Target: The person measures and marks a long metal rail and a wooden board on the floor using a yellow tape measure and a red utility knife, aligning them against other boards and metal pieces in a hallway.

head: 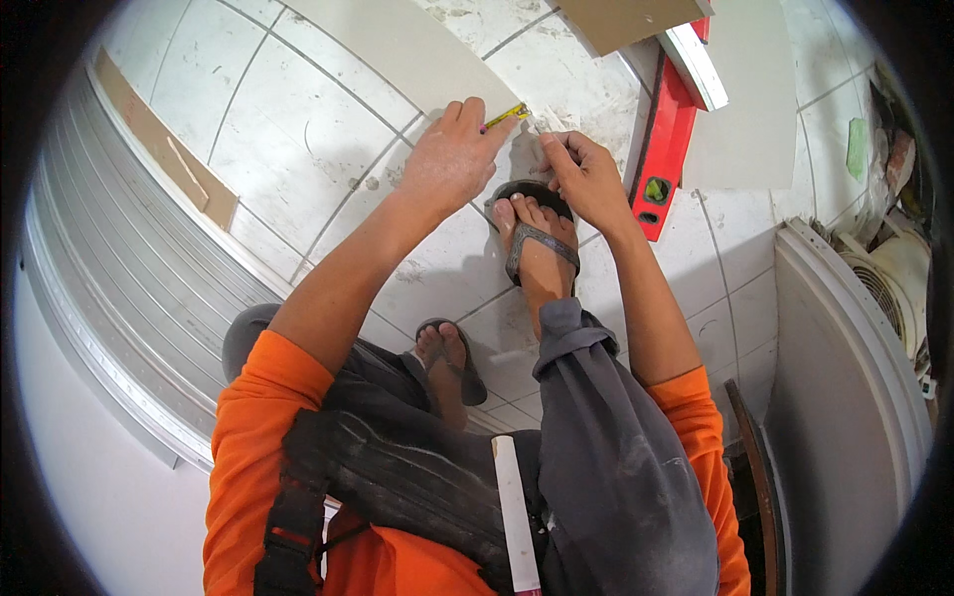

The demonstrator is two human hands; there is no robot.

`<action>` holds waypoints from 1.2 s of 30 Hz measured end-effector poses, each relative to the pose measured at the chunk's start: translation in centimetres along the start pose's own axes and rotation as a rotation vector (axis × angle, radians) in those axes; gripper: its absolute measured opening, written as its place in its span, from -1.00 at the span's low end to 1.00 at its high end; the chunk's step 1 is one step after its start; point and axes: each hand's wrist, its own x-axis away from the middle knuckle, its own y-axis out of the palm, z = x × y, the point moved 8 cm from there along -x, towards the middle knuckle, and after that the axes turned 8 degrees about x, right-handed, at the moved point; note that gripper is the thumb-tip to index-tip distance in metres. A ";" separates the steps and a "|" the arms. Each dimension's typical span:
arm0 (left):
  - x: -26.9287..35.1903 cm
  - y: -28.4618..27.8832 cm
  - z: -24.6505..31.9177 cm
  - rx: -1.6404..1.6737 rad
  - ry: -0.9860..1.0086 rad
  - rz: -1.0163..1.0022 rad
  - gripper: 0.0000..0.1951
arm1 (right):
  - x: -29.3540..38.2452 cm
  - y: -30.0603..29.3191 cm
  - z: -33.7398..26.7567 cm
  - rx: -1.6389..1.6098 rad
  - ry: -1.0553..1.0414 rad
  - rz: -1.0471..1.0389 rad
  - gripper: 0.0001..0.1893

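Observation:
My left hand (451, 153) rests at the near end of a pale board strip (428, 56) on the floor. Its fingers hold a short yellow strip with dark marks (507, 118), which looks like the end of a tape measure blade. Just to the right, my right hand (585, 171) pinches a small thin object (537, 127) between thumb and finger; what it is cannot be told. Both hands are close together, above my sandalled foot (540, 238). Beside my right hand lies a red spirit level (663, 149).
A white metal profile (693, 67) crosses the level, near a brown board (633, 22) and a larger pale board (745, 127). Ribbed metal (141, 231) and brown offcuts (168, 153) line the left. A white panel (827, 372) and a fan (879, 290) stand right.

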 end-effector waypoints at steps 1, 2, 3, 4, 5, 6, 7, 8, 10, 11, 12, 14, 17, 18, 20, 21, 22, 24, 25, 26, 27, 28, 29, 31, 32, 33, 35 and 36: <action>0.0 0.0 0.0 -0.002 0.003 -0.001 -0.40 | -0.1 0.0 0.0 0.001 0.004 0.000 -0.49; 0.0 0.0 0.0 -0.003 0.000 0.000 -0.40 | -0.1 0.0 0.0 0.003 0.008 -0.001 -0.49; 0.1 0.1 -0.1 -0.002 -0.004 0.000 -0.39 | -0.1 0.1 0.1 0.004 0.014 -0.001 -0.49; 0.1 0.2 -0.1 -0.002 -0.007 0.000 -0.39 | -0.2 0.1 0.2 0.009 0.012 -0.002 -0.49; 0.2 0.3 -0.2 -0.007 -0.013 -0.005 -0.39 | -0.4 0.1 0.2 0.013 0.010 -0.003 -0.49; 0.2 0.5 -0.2 -0.012 -0.020 -0.010 -0.39 | -0.5 0.1 0.2 0.018 0.008 -0.004 -0.48; 0.2 0.7 -0.2 -0.017 -0.026 -0.015 -0.39 | -0.5 0.1 0.3 0.025 0.026 -0.008 -0.48; 0.3 0.9 -0.2 -0.042 -0.019 -0.010 -0.40 | -0.6 0.0 0.4 0.032 0.044 -0.011 -0.48; 0.5 1.1 -0.3 -0.096 -0.010 0.001 -0.42 | -0.8 0.0 0.4 0.036 0.069 -0.028 -0.47; 0.6 1.1 -0.3 -0.129 0.004 0.028 -0.43 | -1.0 0.0 0.3 0.035 0.078 -0.040 -0.46; 0.6 1.1 -0.2 -0.160 0.018 0.054 -0.44 | -1.0 0.1 0.3 0.033 0.088 -0.052 -0.46; 0.8 1.2 -0.2 -0.191 0.021 0.079 -0.46 | -1.1 0.1 0.2 0.029 0.109 -0.049 -0.44; 0.8 1.6 -0.1 -0.188 0.001 0.079 -0.48 | -1.2 0.0 0.3 0.030 0.110 -0.047 -0.43; 0.8 1.7 -0.1 -0.188 -0.002 0.077 -0.48 | -1.3 0.0 0.3 0.029 0.105 -0.050 -0.43; 0.8 1.8 -0.2 -0.191 -0.004 0.071 -0.50 | -1.5 0.2 0.3 0.047 0.114 -0.081 -0.47; 0.7 1.7 -0.1 -0.192 -0.002 0.068 -0.50 | -1.5 0.2 0.4 0.056 0.119 -0.096 -0.48; 0.6 1.7 -0.1 -0.193 -0.001 0.064 -0.51 | -1.6 0.1 0.4 0.057 0.117 -0.093 -0.49; 0.5 1.6 0.0 -0.147 0.000 0.072 -0.52 | -1.7 0.1 0.3 0.058 0.114 -0.089 -0.49; 0.4 1.5 0.0 -0.123 0.000 0.076 -0.52 | -1.7 0.1 0.3 0.063 0.113 -0.087 -0.50; 0.4 1.5 0.2 -0.129 0.004 0.082 -0.52 | -1.7 0.1 0.3 0.068 0.112 -0.084 -0.50; 0.5 1.5 0.1 -0.136 0.007 0.088 -0.52 | -1.7 0.1 0.3 0.072 0.110 -0.082 -0.50; 0.5 1.5 0.1 -0.143 0.011 0.093 -0.53 | -1.7 0.2 0.2 0.066 0.106 -0.079 -0.50; 0.5 1.6 0.1 -0.159 0.016 0.087 -0.53 | -1.6 0.2 0.2 0.059 0.101 -0.075 -0.51; 0.5 1.8 -0.1 -0.194 0.025 0.074 -0.54 | -1.6 0.3 0.0 0.053 0.092 -0.069 -0.51; 0.5 1.8 -0.1 -0.194 0.027 0.074 -0.54 | -1.6 0.3 -0.1 0.052 0.088 -0.066 -0.51; 0.6 1.8 -0.1 -0.194 0.029 0.073 -0.54 | -1.6 0.3 -0.2 0.051 0.084 -0.064 -0.51; 0.5 1.8 -0.1 -0.196 0.031 0.074 -0.54 | -1.7 0.2 -0.3 0.044 0.083 -0.051 -0.48; 0.5 1.8 -0.1 -0.197 0.033 0.077 -0.54 | -1.8 0.2 -0.2 0.041 0.084 -0.044 -0.46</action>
